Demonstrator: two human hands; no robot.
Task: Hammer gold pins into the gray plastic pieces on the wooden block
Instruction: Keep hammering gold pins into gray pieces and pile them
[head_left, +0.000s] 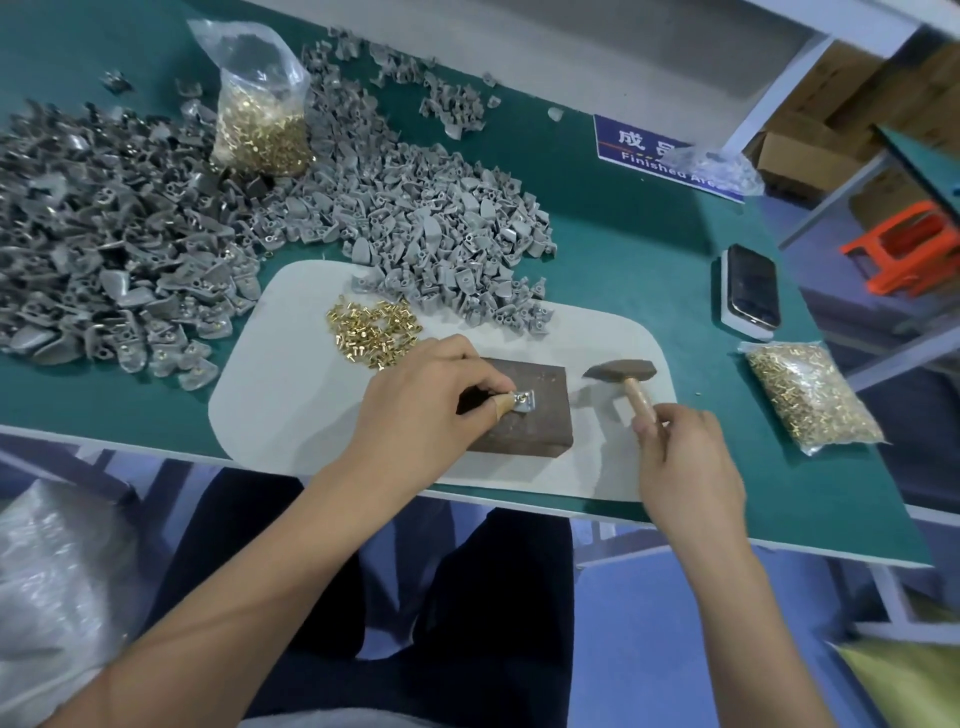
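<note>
Wooden block (524, 410) lay under the left hand (421, 410), whose curled fingers pinched a gray plastic piece (525, 402) against the block's top, one fingertip wrapped in tan tape. Just to the right of that hand, the right hand (685, 462) gripped the wooden handle of a hammer (621, 373), its head hanging beside the block over the white mat (291, 395). Loose gold pins (371, 330) lay just beyond the left hand; gray pieces (426, 223) were heaped farther off.

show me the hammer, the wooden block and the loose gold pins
hammer (619, 370), head view, on its metal head
wooden block (540, 415), head view, on its bare top face
loose gold pins (371, 332), head view, middle of the pile
</note>
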